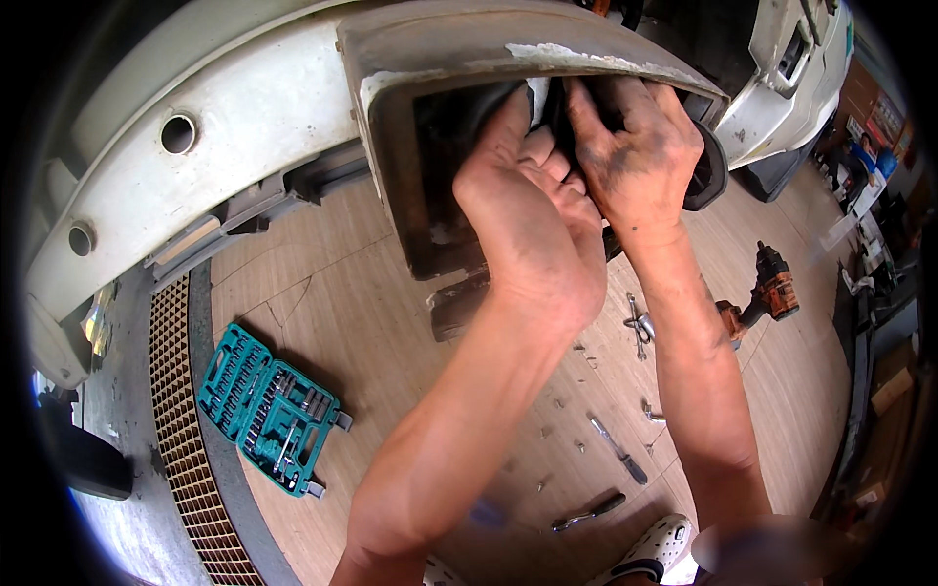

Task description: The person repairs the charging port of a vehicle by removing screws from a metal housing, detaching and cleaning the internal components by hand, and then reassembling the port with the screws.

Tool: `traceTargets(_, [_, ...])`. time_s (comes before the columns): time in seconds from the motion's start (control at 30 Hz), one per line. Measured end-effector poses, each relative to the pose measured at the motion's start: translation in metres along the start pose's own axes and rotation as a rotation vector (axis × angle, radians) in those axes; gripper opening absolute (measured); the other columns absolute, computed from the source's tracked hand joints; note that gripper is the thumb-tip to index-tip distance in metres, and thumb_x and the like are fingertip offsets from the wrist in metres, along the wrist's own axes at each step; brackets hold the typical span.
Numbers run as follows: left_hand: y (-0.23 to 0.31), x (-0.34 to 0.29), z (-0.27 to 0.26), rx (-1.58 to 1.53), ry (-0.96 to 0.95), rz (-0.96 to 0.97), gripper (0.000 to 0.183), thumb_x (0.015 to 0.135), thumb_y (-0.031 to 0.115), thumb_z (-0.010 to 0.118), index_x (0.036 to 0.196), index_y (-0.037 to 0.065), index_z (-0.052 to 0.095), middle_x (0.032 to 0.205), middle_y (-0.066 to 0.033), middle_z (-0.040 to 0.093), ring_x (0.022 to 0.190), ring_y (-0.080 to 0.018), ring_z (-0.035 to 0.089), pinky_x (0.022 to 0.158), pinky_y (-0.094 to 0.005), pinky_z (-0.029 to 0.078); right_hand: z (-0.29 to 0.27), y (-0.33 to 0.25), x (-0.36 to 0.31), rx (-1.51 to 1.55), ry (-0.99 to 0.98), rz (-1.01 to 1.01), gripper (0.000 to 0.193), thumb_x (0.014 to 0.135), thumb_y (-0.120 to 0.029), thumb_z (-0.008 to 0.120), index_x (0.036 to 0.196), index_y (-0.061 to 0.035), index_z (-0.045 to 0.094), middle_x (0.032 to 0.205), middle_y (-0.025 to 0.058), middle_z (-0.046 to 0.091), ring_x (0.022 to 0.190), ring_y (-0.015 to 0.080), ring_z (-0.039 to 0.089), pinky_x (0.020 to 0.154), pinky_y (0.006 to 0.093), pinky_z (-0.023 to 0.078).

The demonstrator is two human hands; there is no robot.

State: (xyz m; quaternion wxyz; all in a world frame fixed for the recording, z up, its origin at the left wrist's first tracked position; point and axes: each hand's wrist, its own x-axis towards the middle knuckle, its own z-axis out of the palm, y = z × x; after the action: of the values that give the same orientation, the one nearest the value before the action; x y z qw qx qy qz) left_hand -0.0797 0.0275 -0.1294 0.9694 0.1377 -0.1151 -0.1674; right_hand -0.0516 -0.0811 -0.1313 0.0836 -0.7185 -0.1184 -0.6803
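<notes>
A worn brown housing (391, 166) with a rectangular opening and chipped edges stands out from a white vehicle panel (283, 88). Both my hands reach up into that opening. My left hand (532, 215) is turned palm up, its thumb raised along a black part and its fingers curled closed. Close beside it, my right hand (640, 156) shows its back, with bent fingers going up behind the upper rim. Its fingertips are hidden, and what either hand grips cannot be made out. A pale strip shows between the hands.
On the tiled floor (342, 234) lie an open teal socket set (278, 405), a cordless drill (772, 283), a screwdriver (618, 449), a ratchet (588, 512) and scattered small fasteners. A floor grate (186, 420) runs at left. Shelving with boxes (884, 430) lines the right.
</notes>
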Motion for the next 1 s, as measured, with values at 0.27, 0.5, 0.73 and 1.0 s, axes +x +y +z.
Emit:
traceTargets(0.27, [0.0, 0.002, -0.002, 0.009, 0.008, 0.013, 0.026, 0.1, 0.031, 0.04, 0.1, 0.015, 0.06, 0.087, 0.005, 0.047, 0.081, -0.0084, 0.04, 0.075, -0.0243, 0.034, -0.002, -0.003, 0.002, -0.022, -0.01, 0.013, 0.017, 0.079, -0.014, 0.079, 0.094, -0.0064, 0.074, 0.078, 0.0127, 0.065, 0.068, 0.0317, 0.065, 0.061, 0.0395, 0.055])
traceTargets(0.5, [-0.003, 0.003, -0.002, 0.003, 0.021, 0.024, 0.023, 0.099, 0.028, 0.04, 0.098, 0.016, 0.059, 0.083, 0.0061, 0.041, 0.075, -0.0075, 0.034, 0.07, -0.0237, 0.031, 0.0, 0.003, -0.001, -0.065, 0.007, -0.039, 0.016, 0.081, -0.014, 0.078, 0.093, -0.0059, 0.073, 0.078, 0.0121, 0.066, 0.067, 0.0316, 0.065, 0.061, 0.0394, 0.056])
traceTargets(0.73, [0.0, 0.002, -0.002, 0.003, 0.037, 0.021, 0.02, 0.101, 0.028, 0.043, 0.088, 0.017, 0.055, 0.079, 0.0069, 0.036, 0.072, -0.0076, 0.03, 0.066, -0.0246, 0.028, 0.001, 0.001, -0.002, -0.031, -0.02, -0.021, 0.016, 0.082, -0.013, 0.077, 0.096, -0.0052, 0.072, 0.086, 0.0137, 0.067, 0.071, 0.0335, 0.067, 0.063, 0.0397, 0.056])
traceTargets(1.0, [-0.001, -0.001, 0.006, -0.007, 0.096, 0.032, 0.024, 0.101, 0.029, 0.047, 0.08, 0.019, 0.05, 0.075, 0.0082, 0.031, 0.069, -0.0065, 0.027, 0.062, -0.0243, 0.026, -0.005, 0.004, 0.001, -0.057, -0.095, -0.006, 0.021, 0.08, -0.014, 0.079, 0.098, -0.0063, 0.073, 0.088, 0.0128, 0.069, 0.072, 0.0335, 0.068, 0.064, 0.0395, 0.057])
